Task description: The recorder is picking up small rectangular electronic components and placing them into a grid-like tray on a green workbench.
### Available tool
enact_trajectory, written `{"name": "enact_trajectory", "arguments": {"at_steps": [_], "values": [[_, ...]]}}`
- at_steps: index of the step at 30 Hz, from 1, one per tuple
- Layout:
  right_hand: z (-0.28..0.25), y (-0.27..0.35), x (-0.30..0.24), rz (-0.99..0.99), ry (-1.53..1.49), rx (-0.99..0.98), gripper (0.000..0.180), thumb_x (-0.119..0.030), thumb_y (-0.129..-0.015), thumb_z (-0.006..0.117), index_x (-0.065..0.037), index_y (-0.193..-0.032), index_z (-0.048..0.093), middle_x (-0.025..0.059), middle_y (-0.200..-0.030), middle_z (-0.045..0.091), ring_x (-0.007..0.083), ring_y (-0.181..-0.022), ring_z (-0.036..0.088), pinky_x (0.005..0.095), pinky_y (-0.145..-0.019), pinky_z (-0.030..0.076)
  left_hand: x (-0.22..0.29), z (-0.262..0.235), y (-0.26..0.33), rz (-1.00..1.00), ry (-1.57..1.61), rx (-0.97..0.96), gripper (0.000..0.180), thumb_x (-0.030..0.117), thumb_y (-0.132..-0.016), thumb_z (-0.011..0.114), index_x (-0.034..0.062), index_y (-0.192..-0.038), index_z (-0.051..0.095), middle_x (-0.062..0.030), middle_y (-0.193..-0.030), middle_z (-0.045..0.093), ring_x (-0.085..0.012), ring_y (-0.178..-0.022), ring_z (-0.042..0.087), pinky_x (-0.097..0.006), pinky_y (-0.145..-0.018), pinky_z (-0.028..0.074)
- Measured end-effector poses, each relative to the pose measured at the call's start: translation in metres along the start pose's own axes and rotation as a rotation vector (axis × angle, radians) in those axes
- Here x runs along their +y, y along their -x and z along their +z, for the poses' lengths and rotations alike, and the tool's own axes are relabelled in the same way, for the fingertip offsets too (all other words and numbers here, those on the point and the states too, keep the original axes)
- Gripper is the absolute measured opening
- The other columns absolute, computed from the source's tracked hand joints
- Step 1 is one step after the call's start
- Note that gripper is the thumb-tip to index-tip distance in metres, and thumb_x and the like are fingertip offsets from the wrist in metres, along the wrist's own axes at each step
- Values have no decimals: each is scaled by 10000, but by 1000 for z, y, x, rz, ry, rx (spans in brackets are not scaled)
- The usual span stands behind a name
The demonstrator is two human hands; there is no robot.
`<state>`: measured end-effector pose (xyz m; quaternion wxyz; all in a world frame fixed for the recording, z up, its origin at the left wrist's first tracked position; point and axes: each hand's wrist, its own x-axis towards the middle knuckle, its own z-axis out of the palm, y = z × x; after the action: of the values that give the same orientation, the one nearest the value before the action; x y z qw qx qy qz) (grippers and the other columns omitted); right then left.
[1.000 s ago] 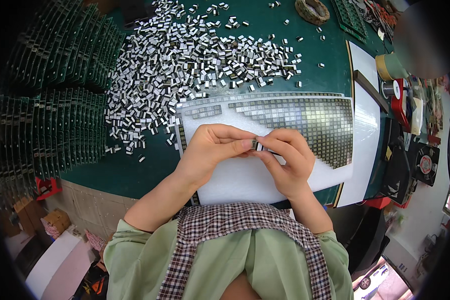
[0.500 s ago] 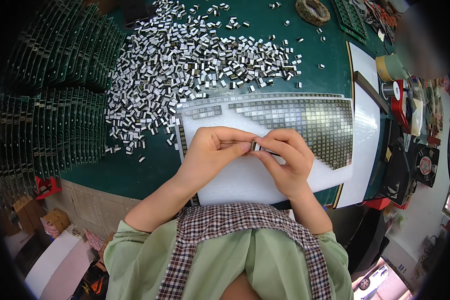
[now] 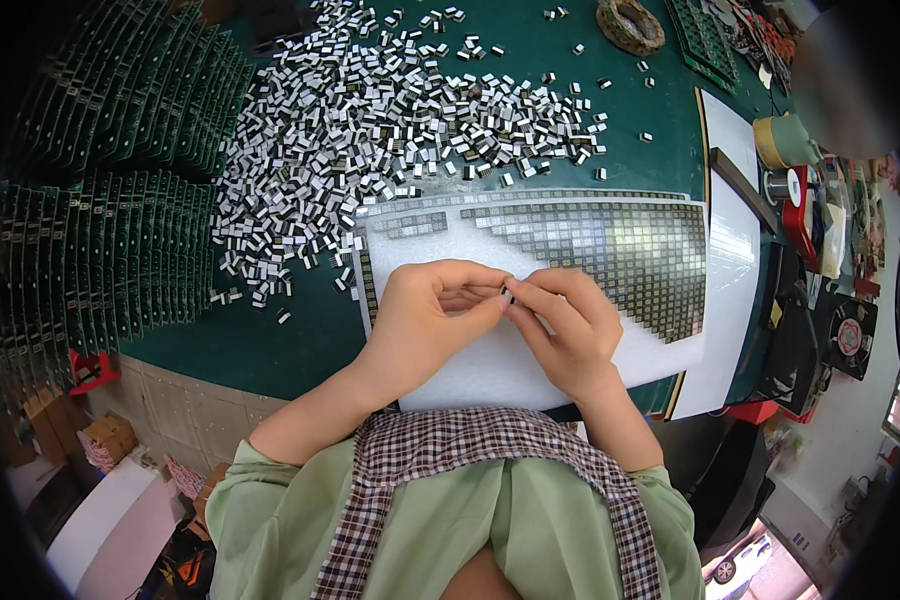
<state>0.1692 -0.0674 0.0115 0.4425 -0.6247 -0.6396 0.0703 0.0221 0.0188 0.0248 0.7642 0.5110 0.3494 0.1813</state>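
Observation:
Over the white foam sheet [image 3: 450, 375] my two hands meet fingertip to fingertip. Between them sits a small block-shaped electronic component [image 3: 509, 295] with a pale side and a dark edge, mostly hidden by the fingers. My left hand [image 3: 420, 325] pinches it from the left with thumb and index finger. From the right, the thumb and index finger of my right hand [image 3: 575, 325] press against it too. Beyond the hands, rows of like components [image 3: 620, 240] stand side by side on the foam, and a short separate row [image 3: 417, 224] lies to their left.
A big loose pile of the components [image 3: 370, 130] spreads over the green table [image 3: 310, 340]. Stacked green circuit boards [image 3: 100, 260] rise at the left. To the right are a white board [image 3: 730, 250], a dark bar [image 3: 742, 190], a tape roll [image 3: 785, 140] and a small fan [image 3: 850, 332].
My fingertips have closed in around the component, and less of its pale face shows. The right hand's fingers have shifted slightly left. The rows on the foam look the same.

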Motion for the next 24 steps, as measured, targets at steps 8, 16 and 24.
{"name": "enact_trajectory", "arguments": {"at_steps": [8, 16, 24], "values": [[-7, -2, 3, 244, -332, -125, 252, -11, -664, 741, -18, -900, 652, 98, -845, 644, 199, -749, 622, 269, -619, 488, 4, -7, 0, -7, -135, -30, 210, -15, -822, 569, -54, -1018, 634, -109, -921, 666, -120, -820, 631, -239, -742, 514], [-13, -3, 8, 786, -837, -149, 183, 29, -742, 696, 19, -914, 632, 62, -937, 600, 114, -848, 576, 223, -682, 466, 12, -26, -24, 674, -1231, 536, 264, 33, -730, 649, 3, -992, 636, -114, -963, 594, -301, -927, 557, -369, -789, 465], [-9, -4, 2, 473, -514, -102, 198, 12, -693, 733, 3, -862, 630, 82, -875, 619, 151, -767, 593, 234, -638, 475, -1, -38, -28, 795, -1273, 254, 217, -29, -684, 639, -16, -900, 629, -93, -864, 592, -238, -808, 588, -315, -684, 486]]}}
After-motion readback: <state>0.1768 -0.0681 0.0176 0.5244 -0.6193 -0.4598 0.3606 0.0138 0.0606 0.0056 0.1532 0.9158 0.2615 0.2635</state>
